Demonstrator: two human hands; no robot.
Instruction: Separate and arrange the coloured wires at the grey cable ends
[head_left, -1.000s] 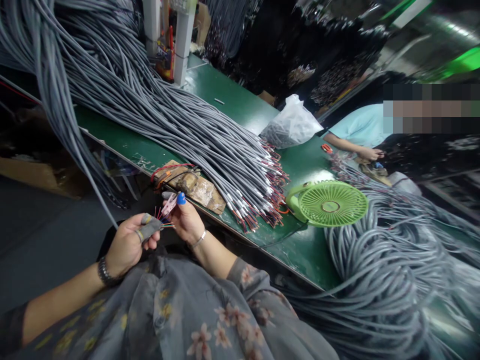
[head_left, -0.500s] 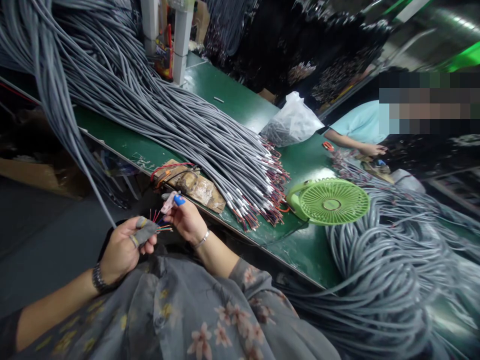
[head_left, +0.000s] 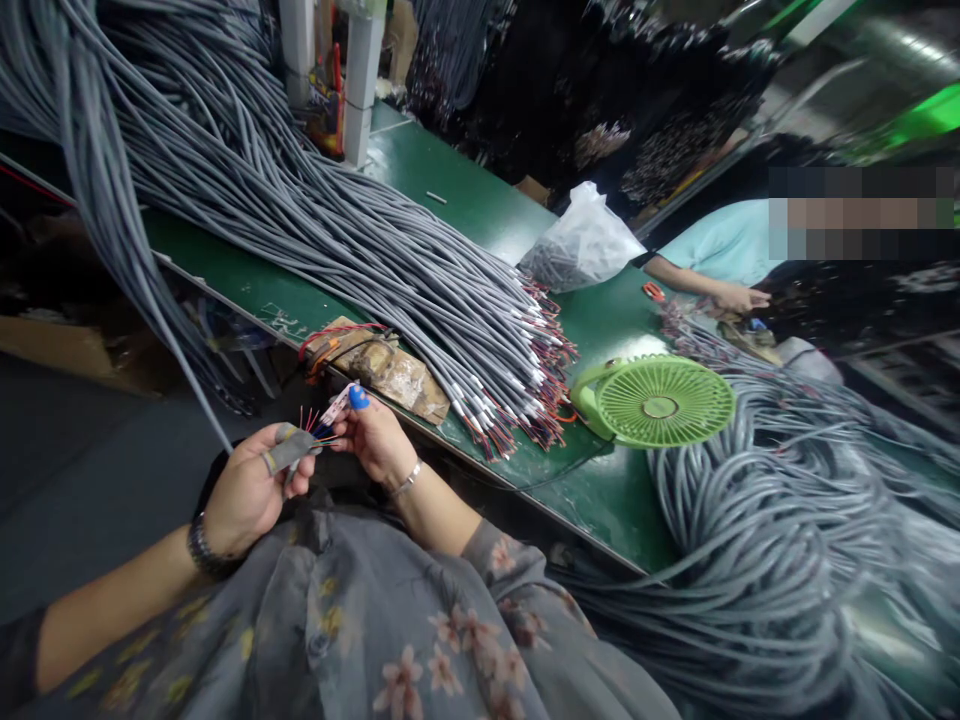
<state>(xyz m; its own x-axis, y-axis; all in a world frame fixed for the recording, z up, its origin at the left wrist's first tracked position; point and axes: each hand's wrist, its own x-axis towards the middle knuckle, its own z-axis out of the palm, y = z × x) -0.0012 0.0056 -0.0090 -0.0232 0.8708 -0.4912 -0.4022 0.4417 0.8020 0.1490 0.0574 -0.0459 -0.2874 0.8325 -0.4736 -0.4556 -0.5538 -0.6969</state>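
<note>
Workroom, tilted in view. Table (head_left: 409,165): green, glossy, running diagonally, with a thin pale edge. Posts (head_left: 363,80): two, whitish, rising from the table at upper left. Floor (head_left: 52,520): plain, dark grey, at lower left, beside a shadowed box (head_left: 67,345). Background: dim, nearly black, with a pale rail (head_left: 814,82) and a bright green patch (head_left: 926,112) at upper right. Light: whitish glare (head_left: 637,347) on the table.

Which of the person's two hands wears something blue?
The right hand, with a blue cover on one digit; the left hand wears grey coverings instead.
</note>
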